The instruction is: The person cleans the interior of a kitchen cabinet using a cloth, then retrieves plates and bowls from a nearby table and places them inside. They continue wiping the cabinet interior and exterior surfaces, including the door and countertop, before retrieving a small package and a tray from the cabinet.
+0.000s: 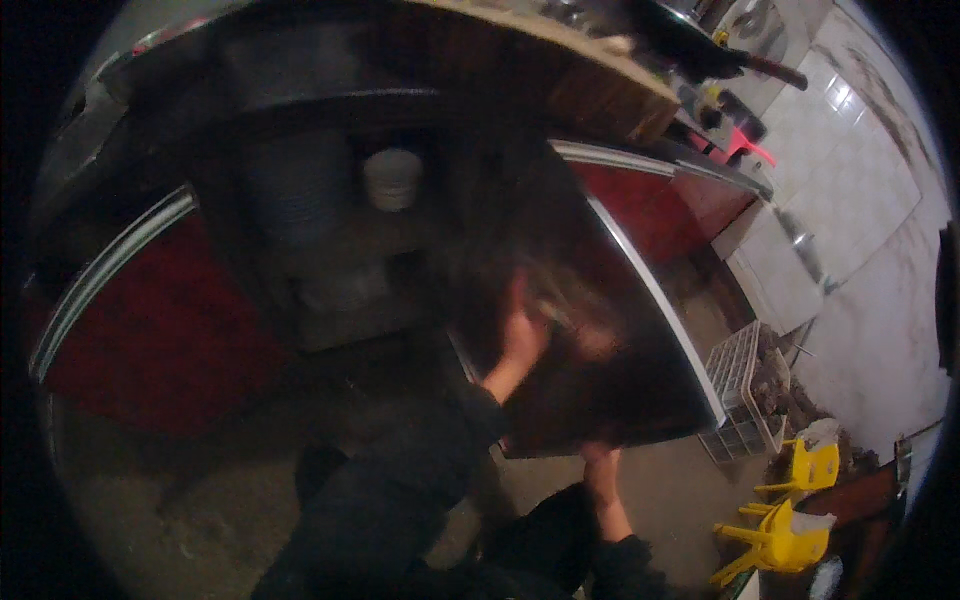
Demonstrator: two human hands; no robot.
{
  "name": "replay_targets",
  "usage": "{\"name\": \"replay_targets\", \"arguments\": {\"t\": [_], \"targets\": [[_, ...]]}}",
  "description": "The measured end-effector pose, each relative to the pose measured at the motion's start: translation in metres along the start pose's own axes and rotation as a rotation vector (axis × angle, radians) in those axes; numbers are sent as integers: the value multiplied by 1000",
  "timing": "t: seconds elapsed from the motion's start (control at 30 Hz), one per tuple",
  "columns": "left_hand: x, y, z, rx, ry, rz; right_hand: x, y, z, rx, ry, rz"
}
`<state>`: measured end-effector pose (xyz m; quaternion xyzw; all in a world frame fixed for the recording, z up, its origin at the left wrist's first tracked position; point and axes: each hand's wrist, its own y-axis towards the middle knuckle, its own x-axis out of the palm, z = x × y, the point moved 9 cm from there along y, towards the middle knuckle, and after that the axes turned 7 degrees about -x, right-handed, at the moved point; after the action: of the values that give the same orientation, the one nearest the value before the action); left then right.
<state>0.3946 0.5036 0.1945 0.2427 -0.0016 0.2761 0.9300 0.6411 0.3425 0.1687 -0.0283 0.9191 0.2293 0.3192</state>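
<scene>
A dark, glossy cabinet door [637, 300] with a pale metal edge stands swung out before me. My left hand [525, 326] is at its dark face, the fingers blurred. A blurred, hand-like patch on the door beside it looks like a reflection. Whether this hand holds anything cannot be made out. Lower down, my right hand [601, 465] grips the door's near edge, its fingertips partly hidden. To the left of the door is the dim cabinet interior, with a white tub [392, 178] at the back and a stack of pale round dishes [292, 184] beside it.
A red cabinet panel [157, 330] is on the left. Above is a counter with a wooden edge [622, 90] and a dark pan [690, 45]. To the right are a white wire basket [739, 390], yellow plastic chairs [787, 536] and a tiled wall [840, 172].
</scene>
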Motion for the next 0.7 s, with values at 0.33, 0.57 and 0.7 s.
{"name": "replay_targets", "arguments": {"t": [0.33,0.57,0.7], "targets": [[-58,123,97,-345,-375,36,18,2,6,154,213,36],[-25,199,125,-139,195,-42,32,2,-4,140,102,-118],[-29,199,139,-79,287,-123,37,-3,-13,105,292,-21]]}}
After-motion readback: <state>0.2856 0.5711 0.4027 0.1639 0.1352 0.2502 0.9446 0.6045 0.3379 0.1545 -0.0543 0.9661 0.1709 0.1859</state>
